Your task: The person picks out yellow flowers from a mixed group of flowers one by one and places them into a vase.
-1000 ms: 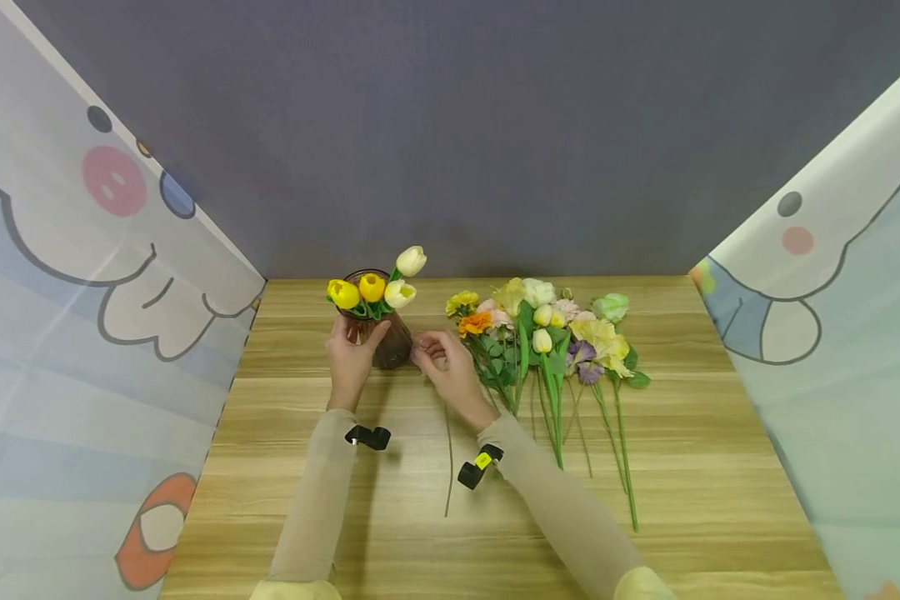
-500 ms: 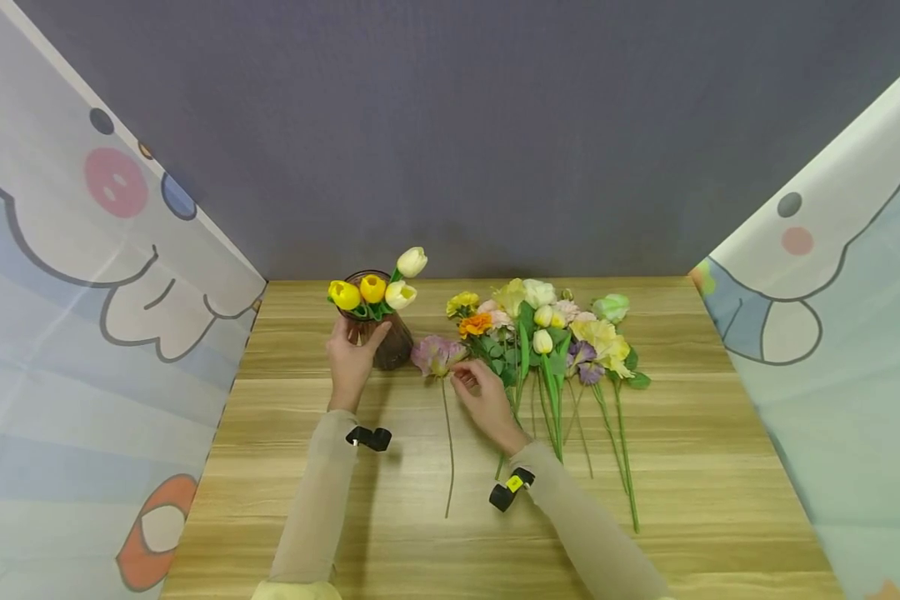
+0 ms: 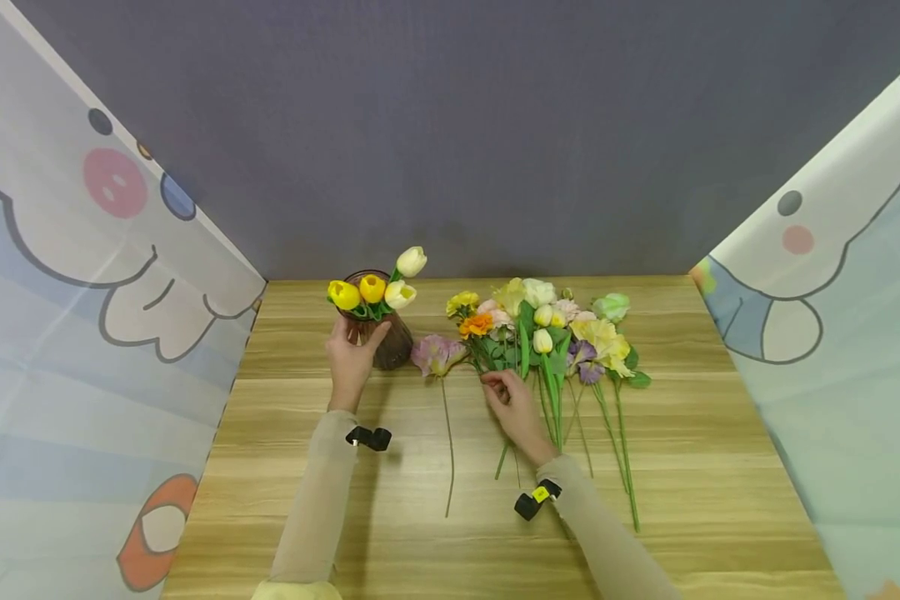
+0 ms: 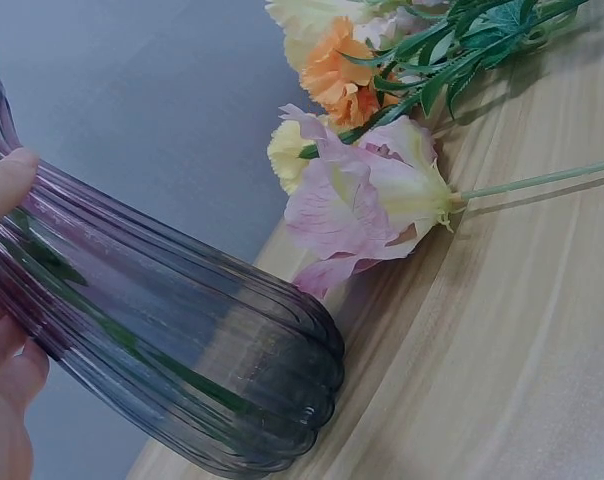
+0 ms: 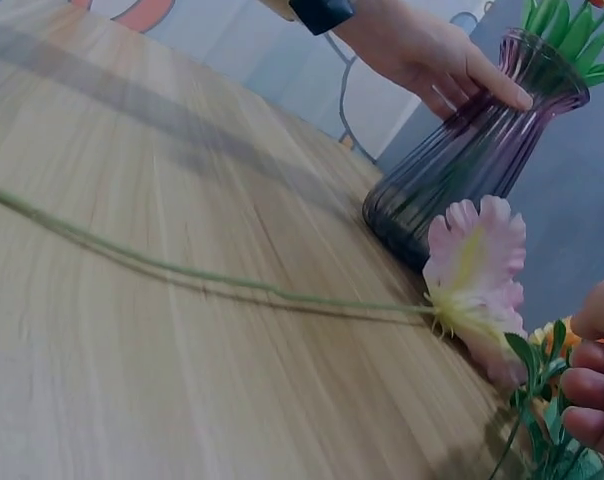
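My left hand [image 3: 351, 354] grips the neck of a ribbed, purple-tinted glass vase [image 3: 393, 342], its thumb along the near side. Inside the vase stand yellow tulips [image 3: 343, 294] and cream tulips [image 3: 411, 262], their green stems showing through the glass in the left wrist view. A pinkish-purple flower [image 3: 437, 356] lies beside the vase base, its long bare stem pointing toward the front. My right hand [image 3: 516, 408] hovers at the stems below an orange flower [image 3: 476, 323], fingers loosely bent. At the edge of the right wrist view, the fingertips [image 5: 587, 388] overlap green leaves.
A spread of flowers lies right of the vase: cream tulips [image 3: 542, 341], a purple flower [image 3: 585, 362], pale yellow blooms [image 3: 603, 340] and a white-green bud [image 3: 611, 307]. Their stems point toward the front. A grey wall [image 3: 450, 167] stands behind the wooden table [image 3: 690, 467].
My right hand has let go of the pinkish-purple flower beside the vase and moved right and nearer, to the stems under the orange flower. My left hand stays on the vase.
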A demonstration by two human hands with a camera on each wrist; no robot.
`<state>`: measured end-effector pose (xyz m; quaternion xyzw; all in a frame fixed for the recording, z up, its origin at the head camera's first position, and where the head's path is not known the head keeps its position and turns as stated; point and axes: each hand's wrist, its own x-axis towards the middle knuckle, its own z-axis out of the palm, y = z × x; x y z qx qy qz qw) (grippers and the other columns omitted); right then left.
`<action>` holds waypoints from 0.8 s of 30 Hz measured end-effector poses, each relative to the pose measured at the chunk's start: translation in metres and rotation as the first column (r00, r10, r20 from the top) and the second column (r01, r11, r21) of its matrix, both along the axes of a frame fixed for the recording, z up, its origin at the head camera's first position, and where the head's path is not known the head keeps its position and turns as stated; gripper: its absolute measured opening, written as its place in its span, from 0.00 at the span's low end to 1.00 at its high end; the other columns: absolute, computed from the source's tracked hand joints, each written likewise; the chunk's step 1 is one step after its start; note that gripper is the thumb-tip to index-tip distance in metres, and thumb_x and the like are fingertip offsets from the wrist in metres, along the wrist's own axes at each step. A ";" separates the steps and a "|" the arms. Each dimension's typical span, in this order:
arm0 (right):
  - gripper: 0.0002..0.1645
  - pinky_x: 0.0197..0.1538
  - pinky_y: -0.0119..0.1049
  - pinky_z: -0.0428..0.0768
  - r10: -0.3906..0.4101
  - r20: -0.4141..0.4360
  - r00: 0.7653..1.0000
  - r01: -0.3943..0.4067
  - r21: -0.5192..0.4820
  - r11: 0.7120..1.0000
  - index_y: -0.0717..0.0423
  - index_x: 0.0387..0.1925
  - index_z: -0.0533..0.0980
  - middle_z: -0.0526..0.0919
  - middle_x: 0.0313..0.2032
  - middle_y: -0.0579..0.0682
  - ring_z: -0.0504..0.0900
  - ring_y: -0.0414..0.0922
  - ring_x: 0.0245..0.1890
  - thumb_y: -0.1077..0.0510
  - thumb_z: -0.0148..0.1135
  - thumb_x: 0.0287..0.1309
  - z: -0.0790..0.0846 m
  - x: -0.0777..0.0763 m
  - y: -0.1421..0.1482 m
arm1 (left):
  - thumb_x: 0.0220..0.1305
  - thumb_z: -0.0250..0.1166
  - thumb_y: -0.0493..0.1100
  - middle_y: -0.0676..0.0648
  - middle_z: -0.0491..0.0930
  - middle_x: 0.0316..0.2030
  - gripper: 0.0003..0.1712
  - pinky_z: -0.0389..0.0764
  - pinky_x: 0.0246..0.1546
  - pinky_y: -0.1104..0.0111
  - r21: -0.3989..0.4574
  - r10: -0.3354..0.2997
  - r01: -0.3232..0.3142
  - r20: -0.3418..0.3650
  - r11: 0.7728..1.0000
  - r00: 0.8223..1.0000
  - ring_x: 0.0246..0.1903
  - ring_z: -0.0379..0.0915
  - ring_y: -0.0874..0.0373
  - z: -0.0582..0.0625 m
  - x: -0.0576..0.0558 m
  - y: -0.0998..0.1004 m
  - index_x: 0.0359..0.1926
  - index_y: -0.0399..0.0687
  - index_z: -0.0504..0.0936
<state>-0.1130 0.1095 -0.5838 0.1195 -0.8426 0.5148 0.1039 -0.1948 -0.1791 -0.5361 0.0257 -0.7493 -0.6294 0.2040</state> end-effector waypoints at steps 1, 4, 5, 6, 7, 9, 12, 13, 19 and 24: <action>0.09 0.33 0.28 0.77 0.000 0.012 1.000 0.000 -0.006 1.000 0.64 0.47 0.82 0.81 0.36 0.51 0.77 0.41 0.33 0.68 0.64 0.67 0.000 0.001 0.002 | 0.59 0.79 0.43 0.40 0.80 0.58 0.31 0.74 0.69 0.54 -0.001 0.002 -0.002 0.000 1.000 1.000 0.64 0.74 0.48 0.000 0.000 0.000 0.60 0.40 0.79; 0.09 0.33 0.27 0.76 0.011 0.039 0.999 -0.008 -0.055 0.998 0.65 0.48 0.82 0.81 0.37 0.52 0.76 0.39 0.33 0.67 0.64 0.68 -0.002 0.003 0.007 | 0.59 0.79 0.44 0.41 0.81 0.58 0.31 0.74 0.68 0.54 -0.009 0.004 -0.004 -0.004 1.000 1.000 0.63 0.75 0.49 0.000 0.001 0.000 0.60 0.40 0.79; 0.08 0.33 0.27 0.76 0.008 0.039 0.999 -0.005 -0.075 0.997 0.66 0.47 0.82 0.82 0.36 0.52 0.76 0.38 0.33 0.67 0.64 0.68 -0.003 0.004 0.008 | 0.59 0.80 0.45 0.41 0.81 0.58 0.31 0.75 0.68 0.54 -0.014 0.002 -0.002 -0.005 1.000 1.000 0.63 0.75 0.49 0.000 0.001 0.000 0.60 0.40 0.79; 0.08 0.32 0.27 0.76 -0.002 0.030 1.000 0.004 -0.087 0.996 0.66 0.47 0.82 0.82 0.36 0.53 0.76 0.38 0.32 0.67 0.64 0.68 -0.005 0.005 0.010 | 0.59 0.80 0.45 0.41 0.81 0.58 0.31 0.75 0.68 0.54 -0.017 0.000 0.000 -0.007 1.000 1.000 0.63 0.75 0.49 0.000 0.001 0.000 0.60 0.40 0.79; 0.08 0.32 0.26 0.76 -0.011 0.019 1.000 0.013 -0.100 0.995 0.66 0.46 0.82 0.83 0.35 0.53 0.76 0.37 0.31 0.68 0.64 0.68 -0.006 0.006 0.011 | 0.59 0.80 0.45 0.41 0.81 0.58 0.31 0.75 0.68 0.53 -0.018 -0.003 0.003 -0.008 1.000 1.000 0.62 0.75 0.49 0.000 0.001 0.000 0.60 0.40 0.79; 0.07 0.31 0.26 0.76 -0.041 -0.015 0.999 0.039 -0.117 0.992 0.67 0.45 0.83 0.84 0.34 0.54 0.77 0.37 0.30 0.69 0.65 0.67 -0.010 0.007 0.015 | 0.59 0.80 0.46 0.41 0.81 0.58 0.32 0.75 0.68 0.53 -0.020 -0.007 0.007 -0.008 1.000 1.000 0.62 0.75 0.49 0.000 0.001 0.000 0.60 0.40 0.79; 0.07 0.29 0.25 0.77 -0.099 -0.087 0.991 0.090 -0.096 0.991 0.68 0.44 0.82 0.85 0.32 0.55 0.78 0.38 0.28 0.72 0.65 0.65 -0.015 0.009 0.022 | 0.58 0.80 0.45 0.41 0.81 0.57 0.31 0.74 0.68 0.53 -0.012 -0.008 0.008 -0.003 1.000 1.000 0.62 0.75 0.48 0.001 0.001 0.000 0.60 0.40 0.79; 0.07 0.29 0.25 0.77 -0.112 -0.101 0.989 0.103 -0.091 0.991 0.69 0.44 0.82 0.84 0.32 0.56 0.77 0.38 0.28 0.72 0.64 0.65 -0.016 0.009 0.024 | 0.58 0.80 0.45 0.41 0.81 0.57 0.31 0.75 0.68 0.53 -0.011 -0.006 0.006 -0.001 1.000 1.000 0.62 0.75 0.48 0.001 0.001 0.000 0.59 0.40 0.79; 0.10 0.32 0.33 0.74 -0.244 -0.118 0.963 0.249 0.031 0.968 0.68 0.48 0.80 0.80 0.37 0.59 0.75 0.46 0.31 0.72 0.63 0.66 -0.018 0.010 0.043 | 0.57 0.80 0.43 0.40 0.81 0.57 0.30 0.75 0.68 0.53 -0.016 0.008 -0.008 0.012 1.000 1.000 0.62 0.75 0.48 0.002 0.001 0.000 0.59 0.40 0.80; 0.15 0.35 0.42 0.74 -0.316 -0.138 0.939 0.334 0.133 0.933 0.69 0.52 0.78 0.78 0.43 0.64 0.75 0.54 0.35 0.72 0.66 0.63 -0.018 0.012 0.057 | 0.57 0.80 0.39 0.38 0.80 0.58 0.30 0.74 0.68 0.52 -0.006 0.012 -0.012 0.028 1.000 1.000 0.63 0.75 0.46 0.001 -0.001 0.000 0.59 0.38 0.79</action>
